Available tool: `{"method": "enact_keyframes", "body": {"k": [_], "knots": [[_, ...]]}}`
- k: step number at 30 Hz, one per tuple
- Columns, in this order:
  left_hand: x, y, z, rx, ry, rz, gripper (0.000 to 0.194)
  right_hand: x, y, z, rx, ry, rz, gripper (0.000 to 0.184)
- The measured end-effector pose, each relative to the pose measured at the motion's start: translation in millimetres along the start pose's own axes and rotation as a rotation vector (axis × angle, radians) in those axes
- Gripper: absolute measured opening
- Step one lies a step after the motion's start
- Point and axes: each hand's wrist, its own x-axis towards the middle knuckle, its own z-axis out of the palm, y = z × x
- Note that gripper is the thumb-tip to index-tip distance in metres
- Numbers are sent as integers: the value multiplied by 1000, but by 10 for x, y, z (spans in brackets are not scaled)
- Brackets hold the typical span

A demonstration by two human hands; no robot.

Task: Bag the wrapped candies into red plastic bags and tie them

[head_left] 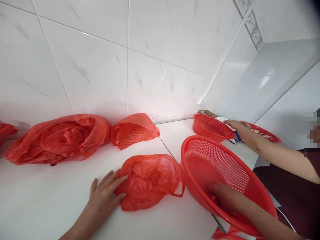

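My left hand (pixel 106 193) rests with its fingers spread on the near left side of a thin red plastic bag (pixel 152 180). The bag lies on the white table, its mouth partly open and a handle loop toward the right. My right hand (pixel 221 193) reaches down inside a large red plastic colander (pixel 200 146) with perforated walls. A small red thing (pixel 214 198) shows by its fingers, which are blurred and partly hidden, so I cannot tell whether they grip it.
A bulky red bag (pixel 60 140) and a smaller red bag (pixel 135 130) lie along the tiled wall. At the back right are a red basin (pixel 210 126), a scale (pixel 236 136) and a red tray (pixel 265 131) with small pieces. Another person's arm (pixel 265 143) reaches over there.
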Motion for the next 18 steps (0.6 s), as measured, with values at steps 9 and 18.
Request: {"method": "enact_keyframes", "body": {"k": [9, 18], "knots": [[-16, -23, 49, -53, 63, 46, 56, -85, -1125, -609, -65, 461, -337, 10], [-18, -53, 95, -10, 79, 59, 51, 33, -2259, 13, -24, 192, -515, 26]]}}
